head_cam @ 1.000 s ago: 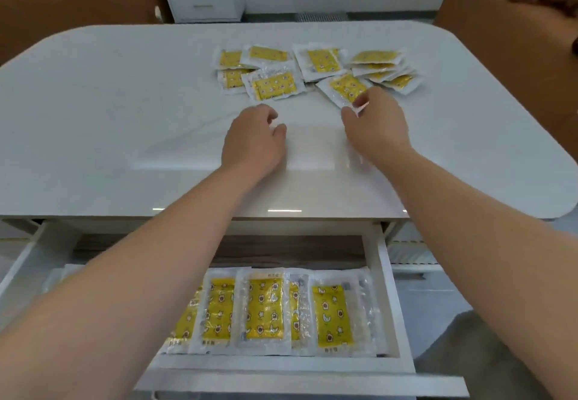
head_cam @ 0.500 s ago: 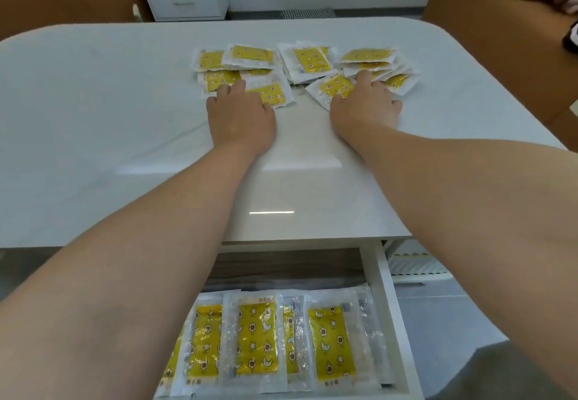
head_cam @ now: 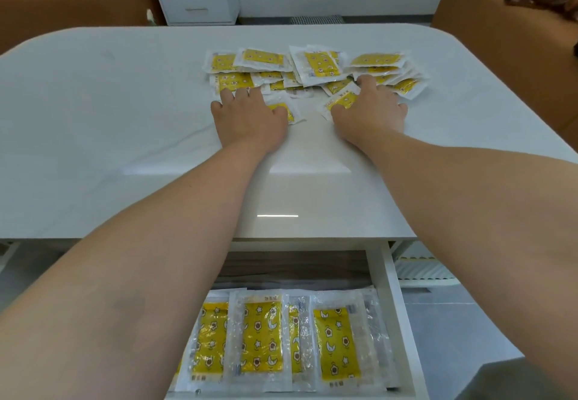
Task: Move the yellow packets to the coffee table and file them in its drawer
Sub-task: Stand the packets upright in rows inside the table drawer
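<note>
Head view: yellow packets (head_cam: 316, 64) piled upper centre on coffee table (head_cam: 125, 124); more filed in a row in the open drawer (head_cam: 394, 305), bottom centre. Left hand (head_cam: 250, 118) and right hand (head_cam: 370, 111) lie flat, fingers spread on the pile's near edge, nothing pinched. Packets likely light, floppy and slick; take them by the clear sealed edges. Print too small to read.

Yellow packets (head_cam: 319, 63), clear-edged with patterned yellow faces, lie in an overlapping heap at 12 o'clock on the white worktop (head_cam: 93, 118). At 6 o'clock the drawer (head_cam: 397, 321) stands open, more packets (head_cam: 262, 340) lying side by side inside.
</note>
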Available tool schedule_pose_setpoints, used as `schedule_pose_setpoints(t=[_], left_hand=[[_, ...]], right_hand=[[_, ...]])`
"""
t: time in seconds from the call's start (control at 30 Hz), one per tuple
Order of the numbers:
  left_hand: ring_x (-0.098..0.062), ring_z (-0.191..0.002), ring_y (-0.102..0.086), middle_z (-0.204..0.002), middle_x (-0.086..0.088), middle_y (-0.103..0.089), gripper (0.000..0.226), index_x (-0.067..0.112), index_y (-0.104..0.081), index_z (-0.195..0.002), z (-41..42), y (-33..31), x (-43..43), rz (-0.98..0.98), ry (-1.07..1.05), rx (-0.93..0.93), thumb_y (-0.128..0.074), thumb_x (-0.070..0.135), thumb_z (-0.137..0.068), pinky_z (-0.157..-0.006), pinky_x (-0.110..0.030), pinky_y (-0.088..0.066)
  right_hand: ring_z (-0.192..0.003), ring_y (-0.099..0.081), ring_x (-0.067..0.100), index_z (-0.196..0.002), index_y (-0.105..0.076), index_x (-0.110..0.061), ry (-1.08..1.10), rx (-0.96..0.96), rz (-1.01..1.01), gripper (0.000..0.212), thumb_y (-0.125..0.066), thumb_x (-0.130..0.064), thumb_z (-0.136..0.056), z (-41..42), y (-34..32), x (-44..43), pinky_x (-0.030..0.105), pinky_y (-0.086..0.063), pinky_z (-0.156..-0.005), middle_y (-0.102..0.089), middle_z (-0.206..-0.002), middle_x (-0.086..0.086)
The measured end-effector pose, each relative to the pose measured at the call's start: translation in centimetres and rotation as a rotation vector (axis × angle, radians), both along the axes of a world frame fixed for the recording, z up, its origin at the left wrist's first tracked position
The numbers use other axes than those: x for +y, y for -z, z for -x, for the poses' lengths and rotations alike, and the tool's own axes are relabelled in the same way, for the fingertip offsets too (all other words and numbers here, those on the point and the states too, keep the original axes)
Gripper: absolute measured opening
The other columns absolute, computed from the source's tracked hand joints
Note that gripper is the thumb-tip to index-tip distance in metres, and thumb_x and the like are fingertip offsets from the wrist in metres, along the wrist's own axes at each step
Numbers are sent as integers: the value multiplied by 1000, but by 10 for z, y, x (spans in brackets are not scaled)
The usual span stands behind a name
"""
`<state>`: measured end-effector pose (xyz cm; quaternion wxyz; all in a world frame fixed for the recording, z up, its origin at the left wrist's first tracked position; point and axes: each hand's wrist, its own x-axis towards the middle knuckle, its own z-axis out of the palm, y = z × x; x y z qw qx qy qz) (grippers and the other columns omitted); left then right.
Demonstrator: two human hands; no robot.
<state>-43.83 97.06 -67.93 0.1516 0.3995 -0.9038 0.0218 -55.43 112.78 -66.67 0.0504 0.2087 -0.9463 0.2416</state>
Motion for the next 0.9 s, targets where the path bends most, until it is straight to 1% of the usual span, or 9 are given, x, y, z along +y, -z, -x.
schedule_pose_setpoints(t=[0.13, 0.3, 0.4, 0.43, 0.5, 0.57, 0.6, 0.8, 0.9], left_hand=[[-34, -120, -46, -128, -13, -58, 59, 12, -60, -124, 0, -1, 1, 21, -42, -6, -35, 53, -90, -98, -46, -34], [-34, -120, -44, -128, -14, -56, 60, 13, -60, -124, 0, -1, 1, 9, -50, -10, -33, 54, -90, -98, -47, -34], [-34, -122, -45, -131, -13, -55, 56, 12, -58, -126, 2, 1, 0, -14, -27, 26, -36, 51, -92, -98, -47, -37], [-34, -122, -46, -131, -13, -55, 54, 11, -57, -125, 2, 1, -1, -21, -17, 39, -38, 50, -92, -97, -47, -37], [-33, -121, -48, -130, -12, -56, 52, 10, -56, -123, 2, 2, -1, -19, -9, 59, -40, 49, -93, -96, -46, -38], [-33, -121, -49, -130, -12, -57, 52, 9, -54, -124, 3, 1, -1, -18, -5, 68, -42, 49, -93, -96, -46, -38], [-34, -121, -49, -131, -13, -58, 52, 9, -53, -125, 3, 1, -1, -27, -7, 71, -42, 49, -94, -96, -46, -39], [-36, -125, -49, -138, -15, -55, 58, 10, -51, -134, 2, 1, 2, -64, -35, 43, -37, 52, -96, -97, -46, -40], [-37, -124, -51, -138, -15, -54, 63, 11, -51, -135, -1, -1, 5, -63, -43, 53, -40, 58, -95, -97, -45, -41]], right_hand=[[-129, -51, 27, -140, -43, -24, -45, -46, 98, 60, -59, -39, -84, -3, -2, 2, 44, -37, -106, -51, -140, 2], [-125, -56, 21, -145, -43, -26, -10, -148, 309, 65, -61, -36, -83, -4, -5, 7, 39, -45, -102, -55, -141, -5], [-129, -54, 20, -148, -45, -26, 35, -209, 425, 64, -58, -32, -85, 1, -3, 11, 32, -43, -97, -58, -141, -5], [-126, -56, 20, -143, -51, -26, 36, -216, 439, 60, -58, -32, -83, 4, -1, 12, 30, -44, -94, -60, -137, -4], [-100, -64, 23, -107, -66, -28, 4, -222, 461, 34, -56, -34, -75, 9, 4, 11, 28, -45, -74, -68, -107, -5], [-73, -54, 23, -74, -54, -23, -24, -222, 454, 11, -54, -34, -72, 13, 8, 10, 29, -37, -60, -57, -76, -7], [-70, -50, 23, -70, -49, -22, -46, -226, 454, 13, -54, -34, -72, 13, 9, 10, 30, -36, -60, -53, -71, -7], [-82, -54, 27, -83, -51, -24, -77, -216, 416, 22, -51, -44, -73, 14, 12, 11, 33, -40, -70, -57, -83, -6], [-95, -55, 28, -99, -55, -25, -87, -200, 368, 30, -50, -47, -79, 14, 11, 11, 36, -42, -80, -60, -99, -3]])
